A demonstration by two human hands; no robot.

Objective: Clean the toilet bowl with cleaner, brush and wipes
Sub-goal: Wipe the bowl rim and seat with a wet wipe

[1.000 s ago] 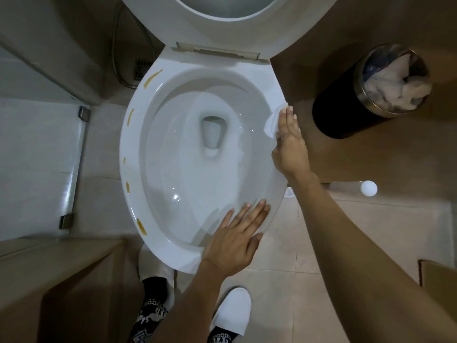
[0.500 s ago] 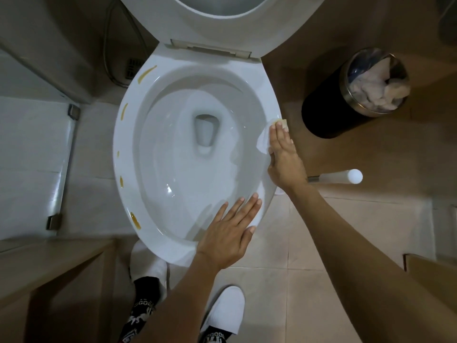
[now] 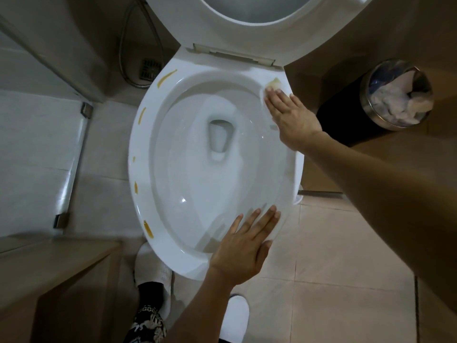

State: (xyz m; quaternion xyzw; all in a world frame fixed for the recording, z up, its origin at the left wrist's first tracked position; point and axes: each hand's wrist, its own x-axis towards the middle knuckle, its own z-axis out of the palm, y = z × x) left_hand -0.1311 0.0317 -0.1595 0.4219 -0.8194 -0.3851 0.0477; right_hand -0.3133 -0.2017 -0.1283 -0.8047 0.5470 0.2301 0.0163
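Note:
A white toilet bowl (image 3: 148, 134) stands below me with its seat and lid (image 3: 247, 26) raised. Several yellow-brown streaks (image 3: 167, 78) mark the left rim. My right hand (image 3: 291, 117) lies flat on the far right rim and presses a white wipe (image 3: 273, 84), stained yellow at its tip. My left hand (image 3: 243, 246) rests flat, fingers spread, on the near right rim and holds nothing. A thin toilet brush handle (image 3: 319, 193) shows beside the bowl, partly hidden by my right arm.
A round black bin (image 3: 346, 115) with a metal rim, filled with crumpled tissue, stands right of the toilet. A hose and floor drain (image 3: 148, 69) lie at the back left. A wooden cabinet (image 3: 49, 280) is near left. My white slippers (image 3: 153, 266) stand by the base.
My right hand has slid the wipe along the right rim toward the hinge, and the wipe now shows a yellow stain. My left hand stays on the near rim.

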